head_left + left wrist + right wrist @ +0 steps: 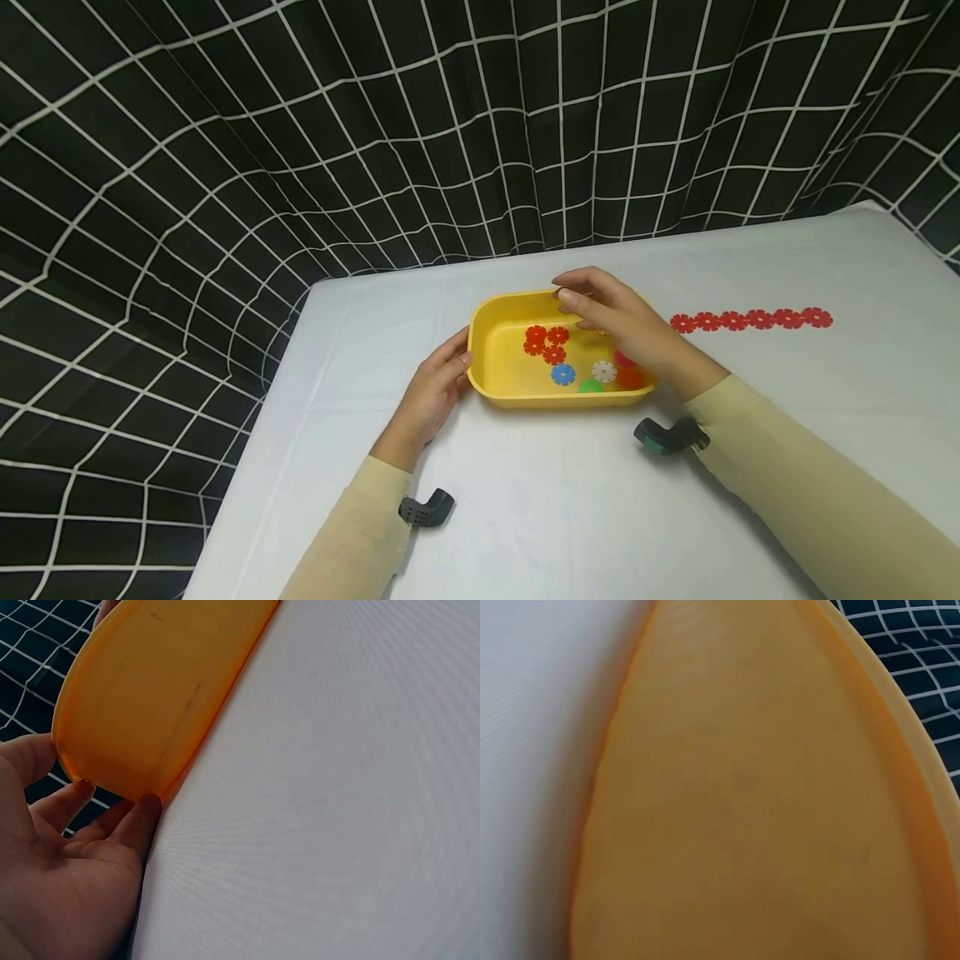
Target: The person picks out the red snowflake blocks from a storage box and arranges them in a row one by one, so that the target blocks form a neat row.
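Observation:
A yellow plastic bin (517, 400) stands on the table, with several red snowflake discs (554, 355) inside. A blue disc (563, 374), a white disc (603, 372) and a green disc (591, 386) lie among them. My left hand (435, 387) touches the bin's left end; in the left wrist view its fingertips (148, 806) rest against the outer wall. Over the bin's right half hovers my right hand (611, 312), fingers bent, thumb and index close together. A small dark spot shows between them, too small to identify. Only the bin's outer wall (742, 780) fills the right wrist view.
To the right of the bin, several red discs (760, 319) form a straight row on the white tablecloth (525, 500). Black curtains with a white grid (480, 142) hang behind and to the left of the table. Each wrist wears a dark camera mount (427, 508).

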Demonstrator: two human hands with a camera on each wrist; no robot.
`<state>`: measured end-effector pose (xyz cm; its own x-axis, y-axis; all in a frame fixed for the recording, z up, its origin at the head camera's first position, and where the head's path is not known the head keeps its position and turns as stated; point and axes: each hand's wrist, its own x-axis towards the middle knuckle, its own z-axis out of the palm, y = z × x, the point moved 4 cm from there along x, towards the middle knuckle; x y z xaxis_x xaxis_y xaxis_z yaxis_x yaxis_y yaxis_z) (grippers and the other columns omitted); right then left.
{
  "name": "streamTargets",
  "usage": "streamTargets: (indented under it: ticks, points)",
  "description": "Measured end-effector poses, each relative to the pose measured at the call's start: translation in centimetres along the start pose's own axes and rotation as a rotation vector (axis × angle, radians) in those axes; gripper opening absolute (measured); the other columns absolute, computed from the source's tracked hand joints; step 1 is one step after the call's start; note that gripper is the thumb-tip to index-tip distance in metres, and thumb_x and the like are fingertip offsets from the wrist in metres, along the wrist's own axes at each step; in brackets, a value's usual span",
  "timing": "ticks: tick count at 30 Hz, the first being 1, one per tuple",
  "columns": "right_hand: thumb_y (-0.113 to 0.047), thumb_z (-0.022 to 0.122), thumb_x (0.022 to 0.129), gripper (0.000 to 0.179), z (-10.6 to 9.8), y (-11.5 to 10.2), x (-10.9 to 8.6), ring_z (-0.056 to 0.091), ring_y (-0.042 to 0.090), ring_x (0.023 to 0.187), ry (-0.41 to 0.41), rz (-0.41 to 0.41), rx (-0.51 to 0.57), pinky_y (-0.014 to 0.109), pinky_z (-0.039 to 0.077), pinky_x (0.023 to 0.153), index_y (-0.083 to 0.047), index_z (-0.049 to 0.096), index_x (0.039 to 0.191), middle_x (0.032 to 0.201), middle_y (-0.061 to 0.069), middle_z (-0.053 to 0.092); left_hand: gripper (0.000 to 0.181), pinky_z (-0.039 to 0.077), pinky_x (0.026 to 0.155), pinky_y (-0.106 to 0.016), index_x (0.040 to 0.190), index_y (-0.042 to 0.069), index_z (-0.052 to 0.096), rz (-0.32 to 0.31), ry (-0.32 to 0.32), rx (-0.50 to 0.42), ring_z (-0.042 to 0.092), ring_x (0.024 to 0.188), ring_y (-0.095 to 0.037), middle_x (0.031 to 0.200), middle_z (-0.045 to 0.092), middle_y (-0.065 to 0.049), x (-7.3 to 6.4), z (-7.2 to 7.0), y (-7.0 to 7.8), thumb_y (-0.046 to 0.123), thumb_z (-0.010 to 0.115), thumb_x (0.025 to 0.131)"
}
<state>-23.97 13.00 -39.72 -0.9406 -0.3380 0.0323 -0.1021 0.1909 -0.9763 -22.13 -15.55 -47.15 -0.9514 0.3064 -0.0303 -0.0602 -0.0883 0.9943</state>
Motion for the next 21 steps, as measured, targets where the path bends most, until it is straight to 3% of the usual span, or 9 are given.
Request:
streamTargets:
  ticks: [3,12,18,19,21]
  points:
    - [-0.050,0.061,0.110,0.058,0.4,0.1,0.7,0.054,0.031,0.137,-0.002,0.028,-0.009,0.061,0.048,0.113,-0.012,0.053,0.154,0.149,0.010,0.058,0.052,0.036,0.123,-0.039,0.165,0.009,0.048,0.001,0.003,-0.006,0.041,0.153,-0.018,0.166,0.048,-0.002,0.0,0.0,0.0,0.017,0.055,0.114]
    - [-0.052,0.063,0.108,0.066,1.2,1.5,1.7,0.053,0.040,0.136,-0.072,0.129,-0.040,0.060,0.048,0.112,-0.010,0.051,0.157,0.150,0.016,0.055,0.052,0.036,0.124,-0.040,0.165,0.009,0.047,-0.006,0.003,-0.008,0.041,0.153,-0.019,0.166,0.047,-0.003,0.0,0.0,0.0,0.017,0.055,0.114]
    - [-0.034,0.074,0.105,0.062,1.1,2.4,2.2,0.051,0.037,0.138,-0.124,0.137,-0.158,0.058,0.045,0.116,-0.010,0.052,0.158,0.155,0.014,0.054,0.052,0.037,0.123,-0.039,0.165,0.008,0.048,-0.012,0.014,-0.016,0.041,0.153,-0.018,0.166,0.048,-0.002,0.2,0.1,-0.1,0.015,0.055,0.114]
    - [-0.028,0.074,0.105,0.061,1.1,2.6,2.2,0.058,0.038,0.127,-0.144,0.150,-0.160,0.055,0.052,0.108,-0.010,0.051,0.159,0.157,0.015,0.052,0.051,0.037,0.123,-0.039,0.165,0.008,0.048,-0.012,0.013,-0.017,0.041,0.153,-0.018,0.166,0.048,-0.002,0.2,0.1,-0.1,0.015,0.055,0.114]
    - [-0.018,0.073,0.105,0.060,1.3,2.9,2.1,0.059,0.037,0.125,-0.179,0.174,-0.165,0.046,0.061,0.092,-0.011,0.050,0.161,0.159,0.015,0.050,0.051,0.038,0.123,-0.038,0.165,0.008,0.047,-0.012,0.013,-0.017,0.041,0.153,-0.018,0.166,0.048,-0.002,0.2,0.2,0.0,0.015,0.054,0.114]
